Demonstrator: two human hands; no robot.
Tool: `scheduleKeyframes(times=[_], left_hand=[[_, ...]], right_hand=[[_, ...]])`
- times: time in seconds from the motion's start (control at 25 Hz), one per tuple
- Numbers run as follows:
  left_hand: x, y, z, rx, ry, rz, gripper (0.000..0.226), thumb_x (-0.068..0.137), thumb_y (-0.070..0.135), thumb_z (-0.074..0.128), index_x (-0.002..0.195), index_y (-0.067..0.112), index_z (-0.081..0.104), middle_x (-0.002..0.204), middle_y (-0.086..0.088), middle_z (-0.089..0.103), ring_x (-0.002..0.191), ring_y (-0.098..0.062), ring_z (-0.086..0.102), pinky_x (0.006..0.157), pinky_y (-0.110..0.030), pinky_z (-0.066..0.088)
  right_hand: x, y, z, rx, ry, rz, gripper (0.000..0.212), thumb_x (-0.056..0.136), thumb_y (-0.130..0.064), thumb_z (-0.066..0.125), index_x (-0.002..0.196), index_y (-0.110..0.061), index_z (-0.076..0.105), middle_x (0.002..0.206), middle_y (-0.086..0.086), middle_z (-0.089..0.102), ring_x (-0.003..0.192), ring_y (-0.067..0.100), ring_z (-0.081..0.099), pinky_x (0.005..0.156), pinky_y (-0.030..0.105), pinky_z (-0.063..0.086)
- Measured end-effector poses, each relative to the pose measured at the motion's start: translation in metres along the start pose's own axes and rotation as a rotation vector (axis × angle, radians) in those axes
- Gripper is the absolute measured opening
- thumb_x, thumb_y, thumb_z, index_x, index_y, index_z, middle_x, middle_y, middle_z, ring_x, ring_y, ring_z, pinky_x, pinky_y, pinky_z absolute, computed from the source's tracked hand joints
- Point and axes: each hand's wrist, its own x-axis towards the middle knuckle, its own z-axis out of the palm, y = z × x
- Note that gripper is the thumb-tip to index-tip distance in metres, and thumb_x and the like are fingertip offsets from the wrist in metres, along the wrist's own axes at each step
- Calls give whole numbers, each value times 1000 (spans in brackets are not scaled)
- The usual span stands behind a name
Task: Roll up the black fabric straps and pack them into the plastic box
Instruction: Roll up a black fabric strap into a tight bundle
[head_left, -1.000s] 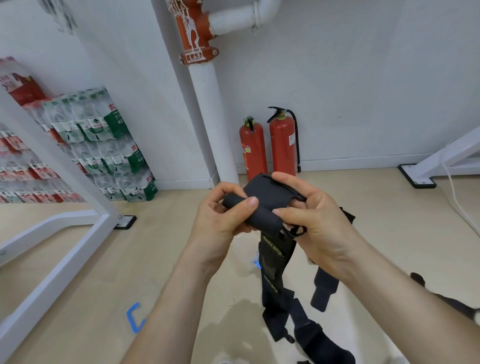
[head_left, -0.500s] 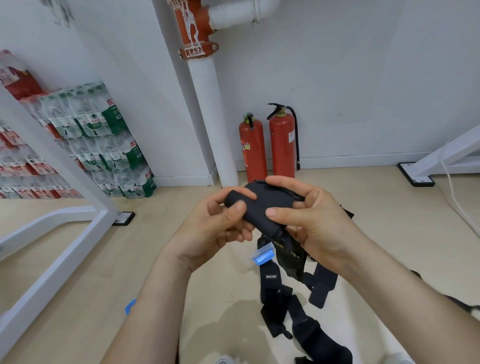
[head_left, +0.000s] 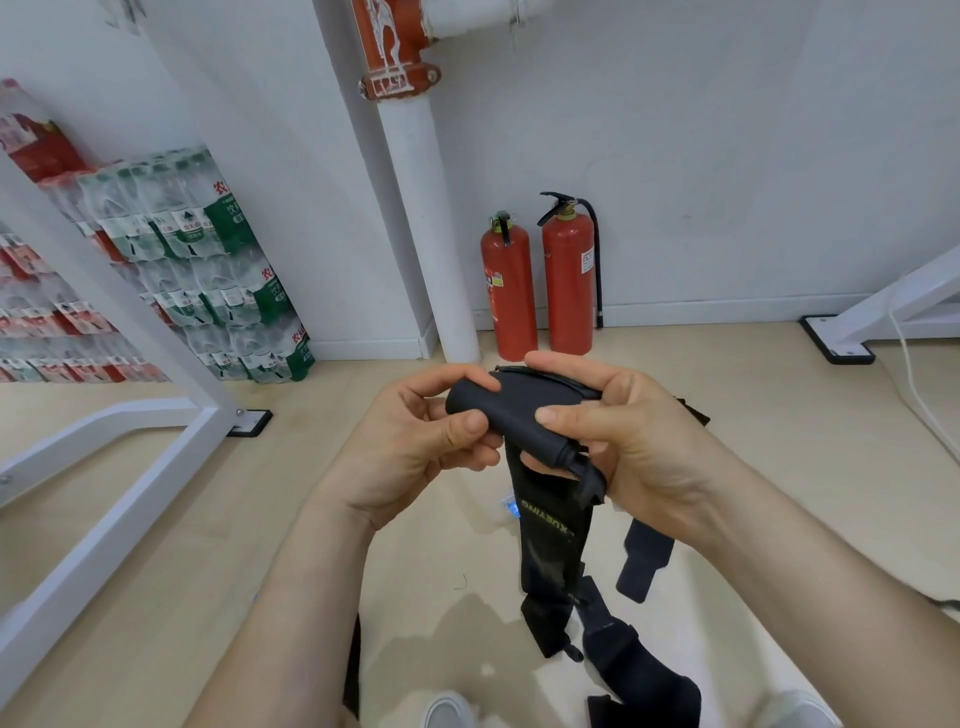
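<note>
A black fabric strap (head_left: 511, 410) is partly wound into a tight roll held up in front of me. My left hand (head_left: 415, 447) grips the roll's left end between thumb and fingers. My right hand (head_left: 628, 441) grips the right end, thumb on the front and fingers over the top. The unrolled tail (head_left: 548, 535), printed with yellow letters, hangs down to the floor. More black strap pieces (head_left: 639, 680) lie on the floor below. The plastic box is out of sight.
Two red fire extinguishers (head_left: 540, 280) stand against the wall by a white pipe (head_left: 431, 249). Stacked packs of bottled water (head_left: 208, 270) fill the left. White frame legs (head_left: 130, 415) stand at left and at right (head_left: 883, 312). Shoe tips (head_left: 447, 712) show below.
The roll has been turned a little further and both hands have shifted their hold on it. The hanging tail now shows its yellow lettering.
</note>
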Motion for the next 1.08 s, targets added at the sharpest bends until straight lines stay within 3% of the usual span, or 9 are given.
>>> scheduleKeyframes(times=[0.16,0.28,0.44,0.52,0.64,0.8,0.88,0.96,1.08], left_hand=[[4,-4,3,141,137,21,27,58,35,85,83,32,75,80,-6,73,62,-20,66,70,-30,54],[2,1,-2,93,50,1,43,49,28,94,88,30,75,79,-9,73,64,-21,68,70,-28,57],[3,-3,-2,140,50,2,48,48,49,94,88,30,76,84,-4,73,72,-19,69,74,-28,57],[5,-6,1,151,119,17,48,49,56,92,85,28,77,87,-1,73,81,-17,68,77,-27,56],[7,-5,5,145,228,21,18,63,37,84,76,27,77,82,-1,72,77,-16,67,70,-26,55],[13,-9,20,113,389,34,10,72,24,72,64,25,65,68,-4,63,53,-15,55,50,-22,45],[16,-10,24,65,421,13,14,74,19,70,71,24,58,65,-4,59,47,-14,46,43,-22,38],[16,-10,25,70,410,-28,15,81,14,69,80,25,59,68,-4,62,47,-13,44,41,-21,35],[13,-9,26,86,348,-107,21,93,10,58,88,27,68,73,-3,62,43,-10,40,39,-19,30]], right_hand=[[3,4,-1,-75,68,-49,60,82,18,61,135,-12,57,109,16,74,88,26,73,76,30,60],[2,1,-2,7,56,-7,55,81,16,61,131,-9,60,106,15,74,81,26,73,68,31,60],[2,3,-1,-20,88,6,42,88,12,57,124,-9,66,117,17,70,79,25,72,63,31,60],[2,6,1,-111,112,-52,39,90,9,57,123,-9,67,115,15,72,85,24,71,76,35,61],[2,8,4,-229,137,-115,32,94,2,57,119,-11,70,111,12,74,92,29,70,92,38,56],[-4,7,16,-260,94,-144,26,96,-30,57,90,-21,80,86,27,63,60,23,59,98,54,50],[-8,8,20,-295,42,-193,16,83,-34,64,83,-27,80,88,21,72,72,23,67,92,42,57],[-12,6,20,-354,-8,-214,13,81,-14,73,83,-26,77,79,4,77,74,10,71,74,21,58],[-10,10,10,-513,16,-204,27,82,1,75,95,-22,74,81,-1,78,77,6,73,75,21,56]])
